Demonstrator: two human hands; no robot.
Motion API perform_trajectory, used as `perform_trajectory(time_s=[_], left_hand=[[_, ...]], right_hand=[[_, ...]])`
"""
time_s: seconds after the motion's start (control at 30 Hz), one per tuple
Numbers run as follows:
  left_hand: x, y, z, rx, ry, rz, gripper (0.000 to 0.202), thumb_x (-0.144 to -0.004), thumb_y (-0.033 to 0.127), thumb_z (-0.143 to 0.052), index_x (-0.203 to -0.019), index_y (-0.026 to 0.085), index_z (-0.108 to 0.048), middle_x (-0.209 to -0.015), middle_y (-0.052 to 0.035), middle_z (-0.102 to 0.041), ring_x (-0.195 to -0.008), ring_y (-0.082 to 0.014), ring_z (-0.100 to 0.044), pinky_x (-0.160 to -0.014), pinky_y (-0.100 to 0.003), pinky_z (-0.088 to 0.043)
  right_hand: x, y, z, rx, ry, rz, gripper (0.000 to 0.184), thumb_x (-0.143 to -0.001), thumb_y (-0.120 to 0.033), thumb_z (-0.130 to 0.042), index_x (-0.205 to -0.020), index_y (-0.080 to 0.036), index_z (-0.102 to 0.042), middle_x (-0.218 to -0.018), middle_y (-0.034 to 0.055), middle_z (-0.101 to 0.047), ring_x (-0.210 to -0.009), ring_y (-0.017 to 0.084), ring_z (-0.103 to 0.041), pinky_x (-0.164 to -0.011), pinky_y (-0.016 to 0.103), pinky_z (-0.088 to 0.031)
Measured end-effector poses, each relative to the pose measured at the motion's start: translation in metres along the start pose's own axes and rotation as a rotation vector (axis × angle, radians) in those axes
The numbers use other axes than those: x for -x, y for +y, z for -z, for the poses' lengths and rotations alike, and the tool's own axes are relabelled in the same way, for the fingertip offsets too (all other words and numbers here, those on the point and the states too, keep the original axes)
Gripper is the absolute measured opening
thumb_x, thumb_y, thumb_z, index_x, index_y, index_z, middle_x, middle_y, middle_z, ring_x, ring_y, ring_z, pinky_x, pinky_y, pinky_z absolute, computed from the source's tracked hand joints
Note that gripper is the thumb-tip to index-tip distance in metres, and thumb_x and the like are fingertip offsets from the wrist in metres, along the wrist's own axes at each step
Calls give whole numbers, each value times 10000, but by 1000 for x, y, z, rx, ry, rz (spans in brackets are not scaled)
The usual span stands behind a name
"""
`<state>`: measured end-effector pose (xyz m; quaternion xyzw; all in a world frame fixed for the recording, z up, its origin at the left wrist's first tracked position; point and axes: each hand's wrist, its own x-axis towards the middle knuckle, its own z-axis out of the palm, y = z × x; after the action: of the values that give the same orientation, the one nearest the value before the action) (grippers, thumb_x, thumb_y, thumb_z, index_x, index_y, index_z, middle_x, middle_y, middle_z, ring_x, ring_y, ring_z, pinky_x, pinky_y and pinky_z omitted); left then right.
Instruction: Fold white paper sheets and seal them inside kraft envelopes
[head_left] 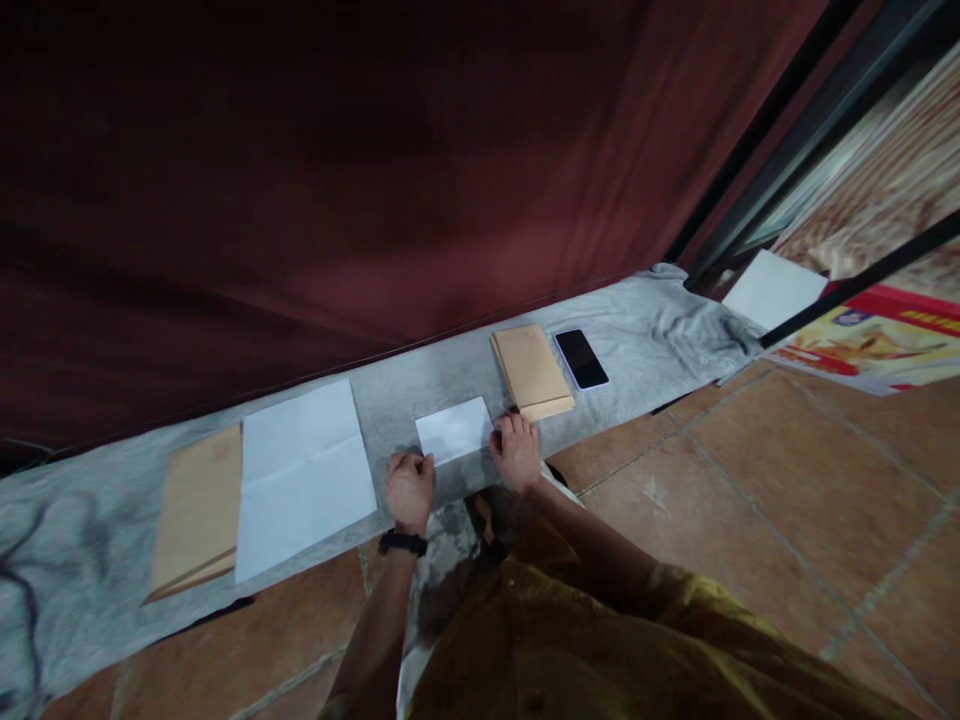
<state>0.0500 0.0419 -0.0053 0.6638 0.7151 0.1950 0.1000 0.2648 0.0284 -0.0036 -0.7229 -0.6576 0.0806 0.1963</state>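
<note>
From here I see brown envelopes [196, 505] at the left on the grey cloth [67, 540], then a big white sheet [304, 490] right beside them. Next comes the left hand [409, 488], wearing a watch [403, 543], fingers curled at the near left corner of a small paper [452, 430]. That paper lies flat between the hands, which are apart. The right hand [517, 450] is at its right edge; whether either pinches it, I can't tell. Beyond are a brown stack [532, 365] and a phone [581, 358].
</note>
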Motion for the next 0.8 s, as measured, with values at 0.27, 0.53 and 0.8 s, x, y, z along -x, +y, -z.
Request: perform_trajectory(time_s=[0.27,0.53,0.8], left_hand=[[0,1,2,-5,-11,13,260,-857,377,-535,-663,220,-604,-906,-107,-658,-906,-265,-620,-870,-395,-491],[1,4,2,-10,-3,36,219,-860,360,-553,-702,217,-606,-905,-91,-641,-918,-267,-609,-884,-400,-490],[8,19,6,-119,52,72,312,-908,322,-524,-1144,151,-636,-1102,-150,-628,-1046,-322,-585,-916,-484,-475]], right_hand=[[3,3,1,14,-42,53,423,-996,-266,-512,-1405,-359,-570,-1365,77,-546,-1160,257,-491,-934,389,-350],[2,4,0,23,-59,67,436,-996,-268,-506,-1423,-332,-570,-1407,88,-522,-1182,270,-479,-946,403,-361],[3,4,0,13,-58,66,435,-1004,-273,-496,-1431,-325,-560,-1412,90,-525,-1180,270,-483,-957,406,-361]])
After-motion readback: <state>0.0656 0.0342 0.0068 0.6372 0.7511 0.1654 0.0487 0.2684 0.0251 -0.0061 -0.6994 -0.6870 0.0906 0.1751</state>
